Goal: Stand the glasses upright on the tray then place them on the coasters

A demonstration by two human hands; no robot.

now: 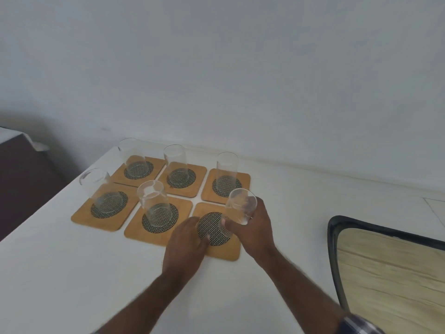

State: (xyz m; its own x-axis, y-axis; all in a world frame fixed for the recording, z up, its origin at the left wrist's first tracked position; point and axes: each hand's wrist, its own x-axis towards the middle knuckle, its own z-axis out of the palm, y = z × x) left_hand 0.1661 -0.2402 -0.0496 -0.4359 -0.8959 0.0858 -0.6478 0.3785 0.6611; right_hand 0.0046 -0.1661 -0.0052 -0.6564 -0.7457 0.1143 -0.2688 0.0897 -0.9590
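Several square cork coasters with dark woven centres lie in two rows on the white table. Clear glasses stand upright on all but one of them, for example the front middle glass (pixel 154 203) and the back right glass (pixel 226 173). My right hand (pixel 252 227) grips a clear glass (pixel 237 210), held slightly tilted just above the front right coaster (pixel 218 247). My left hand (pixel 187 242) rests palm down on that coaster's left edge, holding nothing. The wooden tray (pixel 385 273) with a dark rim sits at the right with nothing showing on it.
A white wall rises close behind the table's back edge. The table's left edge drops to a dark piece of furniture (pixel 21 179). A wrist band (pixel 358 325) shows on my right forearm.
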